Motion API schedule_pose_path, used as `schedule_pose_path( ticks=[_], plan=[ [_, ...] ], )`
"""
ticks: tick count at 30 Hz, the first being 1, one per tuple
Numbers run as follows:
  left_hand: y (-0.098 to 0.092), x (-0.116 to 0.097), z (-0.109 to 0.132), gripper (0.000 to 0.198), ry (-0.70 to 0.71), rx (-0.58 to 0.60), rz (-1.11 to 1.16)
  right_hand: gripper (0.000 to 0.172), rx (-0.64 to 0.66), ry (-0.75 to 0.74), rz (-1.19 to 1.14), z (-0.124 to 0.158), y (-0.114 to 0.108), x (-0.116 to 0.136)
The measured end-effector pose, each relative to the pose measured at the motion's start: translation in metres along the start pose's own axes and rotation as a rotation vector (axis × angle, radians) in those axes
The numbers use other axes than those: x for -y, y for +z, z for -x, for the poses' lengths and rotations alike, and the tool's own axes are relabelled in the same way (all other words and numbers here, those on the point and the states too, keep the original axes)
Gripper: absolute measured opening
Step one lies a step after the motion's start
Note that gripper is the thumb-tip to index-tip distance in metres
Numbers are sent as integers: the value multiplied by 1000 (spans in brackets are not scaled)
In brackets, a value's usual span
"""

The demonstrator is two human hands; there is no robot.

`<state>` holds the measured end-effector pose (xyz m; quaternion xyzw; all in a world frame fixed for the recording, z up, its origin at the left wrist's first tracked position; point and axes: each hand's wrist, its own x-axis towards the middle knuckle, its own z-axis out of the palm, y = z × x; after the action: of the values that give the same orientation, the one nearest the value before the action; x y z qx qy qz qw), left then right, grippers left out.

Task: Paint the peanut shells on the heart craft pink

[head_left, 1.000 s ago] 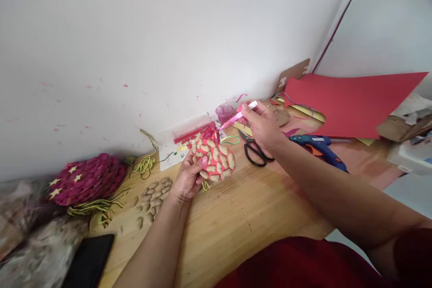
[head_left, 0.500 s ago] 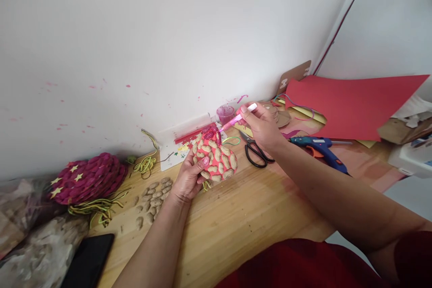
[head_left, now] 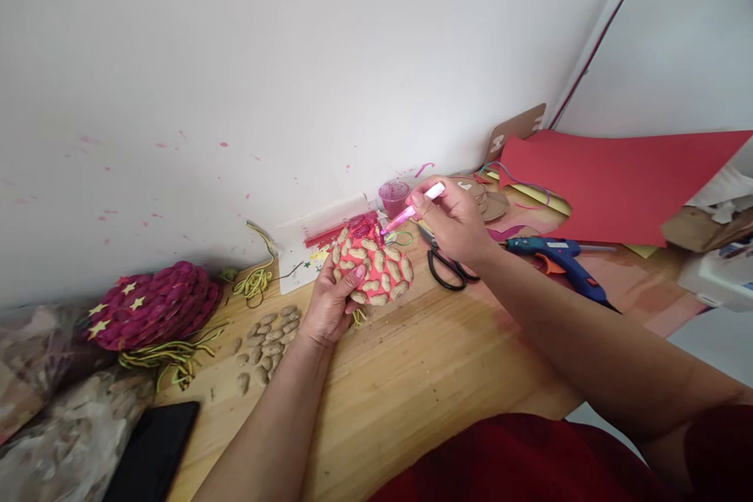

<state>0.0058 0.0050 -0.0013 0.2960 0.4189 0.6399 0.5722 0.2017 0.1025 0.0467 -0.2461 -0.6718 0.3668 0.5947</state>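
While loose peanuts [head_left: 274, 341] lie at left on the surface [head_left: 376, 400], the left hand [head_left: 332, 298] pinches the peanut disc [head_left: 377, 260] by its near-left edge, thumb on top. Pink nuts [head_left: 361, 227] sit at its far end; brush [head_left: 405, 214] tip at or just over them, cup [head_left: 394, 194] behind. Right hand [head_left: 456, 223] grips the brush pen-fashion. Best done, I judge: light strokes, gaps filled, disc steady, thumb clear of paint.

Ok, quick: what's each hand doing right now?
Left hand: closed, holding the peanut-covered red piece.
Right hand: closed, holding the pink-stained brush.
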Motion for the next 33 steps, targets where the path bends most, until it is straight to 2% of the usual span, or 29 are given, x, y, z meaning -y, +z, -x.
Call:
schedule_pose_path(
  ticks=[10, 14, 19, 25, 29, 33],
  plan=[
    [2, 0, 1, 67, 16, -14, -18, 33, 37, -20, 41, 1, 1, 6],
    [4, 0, 2, 70, 20, -22, -25, 31, 5, -69, 104, 2, 0, 7],
    [5, 0, 2, 70, 23, -44, -29, 28, 64, -42, 110, 3, -1, 6],
    [4, 1, 1, 67, 29, -25, -44, 28, 8, -93, 118, 2, -2, 3],
    [3, 1, 2, 67, 28, -18, -53, 28, 33, -51, 107, 2, -1, 1],
    [4, 2, 2, 68, 41, -30, -63, 26, 7, -101, 157, 3, -1, 3]
  ],
)
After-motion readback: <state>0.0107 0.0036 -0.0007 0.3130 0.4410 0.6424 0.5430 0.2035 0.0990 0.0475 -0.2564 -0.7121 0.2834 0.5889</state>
